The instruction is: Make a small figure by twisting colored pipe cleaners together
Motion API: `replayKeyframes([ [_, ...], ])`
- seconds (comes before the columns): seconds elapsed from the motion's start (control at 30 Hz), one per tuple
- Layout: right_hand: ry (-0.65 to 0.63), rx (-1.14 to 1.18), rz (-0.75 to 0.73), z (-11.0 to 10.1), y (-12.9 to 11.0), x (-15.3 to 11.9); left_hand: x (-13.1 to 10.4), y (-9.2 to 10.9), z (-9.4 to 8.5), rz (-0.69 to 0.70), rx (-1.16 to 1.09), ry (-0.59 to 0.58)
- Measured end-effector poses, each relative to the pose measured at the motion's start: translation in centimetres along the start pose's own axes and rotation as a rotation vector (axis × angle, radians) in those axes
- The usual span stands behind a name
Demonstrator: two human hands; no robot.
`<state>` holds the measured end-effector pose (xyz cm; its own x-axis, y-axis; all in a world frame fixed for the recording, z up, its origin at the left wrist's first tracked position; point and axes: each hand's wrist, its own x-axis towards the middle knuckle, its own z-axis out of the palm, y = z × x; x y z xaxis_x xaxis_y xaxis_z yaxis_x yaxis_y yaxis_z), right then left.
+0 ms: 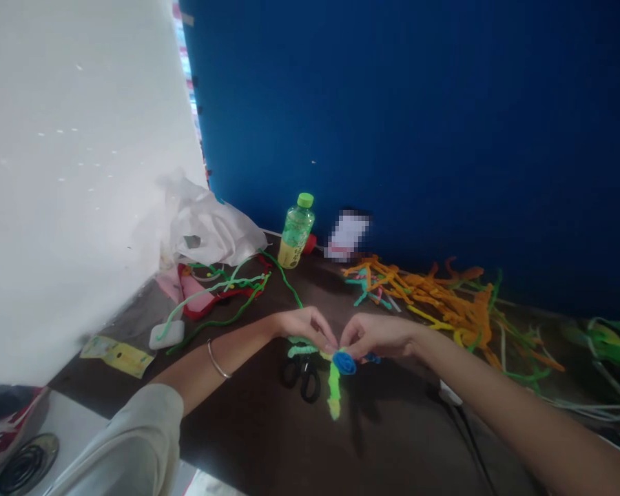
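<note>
Between my hands is a small pipe-cleaner piece with a blue coiled disc (344, 363) and a yellow-green wavy strip (333, 394) hanging below it. My left hand (308, 326) pinches it from the left, thumb and forefinger together. From the right, my right hand (370, 335) also pinches it, just above the blue coil. A bit of blue shows under the right fingers. Light-green fuzzy coils (300, 347) lie by the left fingers. Black-handled scissors (302, 380) rest on the dark table below the left hand, their blades largely hidden.
A drink bottle (297, 231) with a green cap stands at the back beside a phone (347, 235). Orange pipe cleaners (434, 296) are heaped at right. A white plastic bag (211, 224), loose green stems, a white case (166, 335) and a yellow packet (117, 356) lie left.
</note>
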<state>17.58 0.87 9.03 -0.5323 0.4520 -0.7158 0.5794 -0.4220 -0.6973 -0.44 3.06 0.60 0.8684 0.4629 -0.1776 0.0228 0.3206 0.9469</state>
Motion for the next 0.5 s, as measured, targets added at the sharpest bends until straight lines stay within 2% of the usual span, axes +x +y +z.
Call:
replayKeyframes([
  [0.07,0.023,-0.023,0.012,0.1,0.2,0.4,-0.1,0.0,0.0,-0.017,0.045,-0.023],
  [0.2,0.162,-0.013,-0.025,0.3,1.0,1.1,0.0,-0.3,0.0,-0.033,0.112,-0.074],
  [0.3,0.171,0.011,-0.02,0.6,1.0,1.5,0.1,-0.3,0.1,-0.038,0.134,-0.097],
  [0.37,0.063,-0.02,0.059,0.9,0.5,1.8,0.1,-0.4,0.2,-0.034,0.122,-0.119],
  [0.5,-0.254,-0.247,0.199,1.1,-1.3,2.4,0.1,-0.5,0.2,-0.05,0.096,-0.165],
])
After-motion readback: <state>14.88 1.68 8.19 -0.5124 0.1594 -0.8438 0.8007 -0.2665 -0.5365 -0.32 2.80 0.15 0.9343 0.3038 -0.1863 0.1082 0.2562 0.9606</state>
